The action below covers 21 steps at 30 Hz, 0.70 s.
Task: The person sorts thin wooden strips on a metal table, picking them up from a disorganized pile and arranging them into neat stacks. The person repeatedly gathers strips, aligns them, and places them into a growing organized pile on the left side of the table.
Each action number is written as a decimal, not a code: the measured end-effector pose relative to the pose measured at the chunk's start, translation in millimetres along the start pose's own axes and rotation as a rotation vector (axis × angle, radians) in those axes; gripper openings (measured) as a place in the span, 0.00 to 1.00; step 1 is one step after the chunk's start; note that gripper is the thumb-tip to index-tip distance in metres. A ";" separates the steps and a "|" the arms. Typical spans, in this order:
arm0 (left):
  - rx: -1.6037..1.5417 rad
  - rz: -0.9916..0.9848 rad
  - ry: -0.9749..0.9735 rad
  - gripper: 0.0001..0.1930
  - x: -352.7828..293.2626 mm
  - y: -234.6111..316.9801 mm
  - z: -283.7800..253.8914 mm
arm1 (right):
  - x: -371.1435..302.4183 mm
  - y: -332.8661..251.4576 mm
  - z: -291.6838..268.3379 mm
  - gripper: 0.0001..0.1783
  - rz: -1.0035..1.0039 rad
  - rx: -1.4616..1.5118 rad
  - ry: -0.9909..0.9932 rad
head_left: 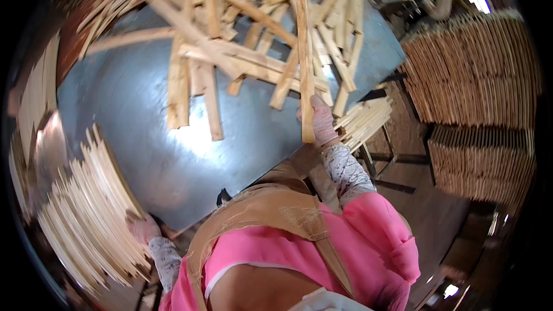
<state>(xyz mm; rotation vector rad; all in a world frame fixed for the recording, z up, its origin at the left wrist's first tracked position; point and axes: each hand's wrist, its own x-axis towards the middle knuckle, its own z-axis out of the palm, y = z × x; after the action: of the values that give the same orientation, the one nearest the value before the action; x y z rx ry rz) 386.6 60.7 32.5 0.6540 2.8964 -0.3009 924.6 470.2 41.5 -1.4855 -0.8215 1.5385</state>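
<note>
The right hand point(322, 118) is closed around the near end of a long wooden slat point(305, 63), pinching it with the fingertips showing at its left edge. The slat points away from the body, and its far end lies over the slat pile point(201, 57) in the view. The pile rests on the far part of a metal-topped table point(129, 92), with pieces crossing at various angles (several near ends point toward the body).

The left hand point(142, 227) is at the inner edge of the left slat stack point(86, 213), beside the table's left near corner. Its fingers touch the edge of the stack; whether they grip a slat or only rest there cannot be told. The slats in this stack lie side by side, with uneven ends.

A smaller slat bundle point(366, 122) is just beyond the right wrist, next to the table's right edge. Farther right, an upper board stack point(472, 69) stands above a lower board stack point(484, 161). The person wears a brown apron point(259, 204) over a pink garment point(374, 230) and patterned sleeves point(347, 173).
</note>
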 end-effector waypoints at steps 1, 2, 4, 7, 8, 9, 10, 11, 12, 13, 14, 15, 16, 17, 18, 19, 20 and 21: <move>-0.006 -0.006 0.024 0.41 -1.5 3.7 0.6 | 2.3 -2.6 -18.6 0.25 -0.099 -0.096 0.149; 0.042 -0.050 0.010 0.41 -9.1 12.7 -2.2 | 4.7 -10.7 -36.8 0.28 -0.215 -0.152 0.249; 0.142 -0.128 0.079 0.42 -18.6 22.5 11.6 | 11.8 -35.9 -80.2 0.36 -0.419 -0.272 0.481; 0.137 -0.002 -0.008 0.45 -39.2 133.6 -20.8 | 23.4 -29.3 -212.3 0.32 -0.225 -0.171 0.713; 0.131 -0.050 -0.056 0.44 -54.1 172.9 -34.2 | 26.5 -29.4 -243.9 0.31 -0.162 -0.149 0.745; 0.092 0.007 -0.057 0.45 -47.8 188.5 -22.5 | 39.1 -20.9 -275.9 0.29 -0.142 -0.220 0.802; 0.068 0.091 -0.070 0.45 -35.9 213.3 -12.4 | 43.7 -7.6 -312.3 0.32 -0.074 -0.340 0.886; 0.073 0.210 -0.050 0.45 -36.1 252.2 -17.7 | 56.7 23.5 -355.5 0.33 -0.040 -0.371 0.954; 0.078 0.329 -0.036 0.44 -41.6 295.0 -25.7 | 69.3 66.4 -403.5 0.33 -0.003 -0.407 1.021; -0.015 0.412 0.050 0.41 -28.0 324.2 -14.2 | 75.2 109.2 -451.6 0.33 0.013 -0.581 1.027; -0.110 0.539 0.184 0.39 -27.4 362.5 -8.1 | 68.3 146.8 -498.6 0.32 0.035 -0.769 1.035; -0.129 0.601 0.222 0.38 -30.9 388.7 -14.1 | 70.7 165.5 -517.1 0.32 0.107 -1.064 0.941; -0.149 0.666 0.255 0.38 -30.7 416.3 -21.5 | 68.6 182.3 -536.0 0.32 0.157 -1.359 0.854; -0.303 0.554 0.147 0.38 -32.1 438.2 -29.4 | 79.3 196.8 -538.9 0.32 0.213 -1.104 0.964; -0.328 0.601 0.150 0.38 -29.7 451.1 -30.8 | 84.3 205.0 -541.1 0.32 0.272 -0.964 1.020; -0.354 0.650 0.149 0.38 -26.5 463.7 -31.5 | 86.1 211.8 -543.9 0.32 0.327 -0.824 1.087; -0.375 0.688 0.152 0.38 -23.4 470.0 -31.2 | 90.4 215.0 -542.2 0.32 0.377 -0.802 1.088; -0.353 0.762 0.134 0.38 -21.9 467.8 -28.9 | 99.0 210.3 -536.1 0.30 0.409 -0.772 1.092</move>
<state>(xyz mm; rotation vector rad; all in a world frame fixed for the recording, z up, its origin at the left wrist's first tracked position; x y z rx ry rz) 608.1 472.1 -10.2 1.6407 2.4566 0.3498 1435.3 417.6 -237.6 -2.7726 -0.4264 0.3808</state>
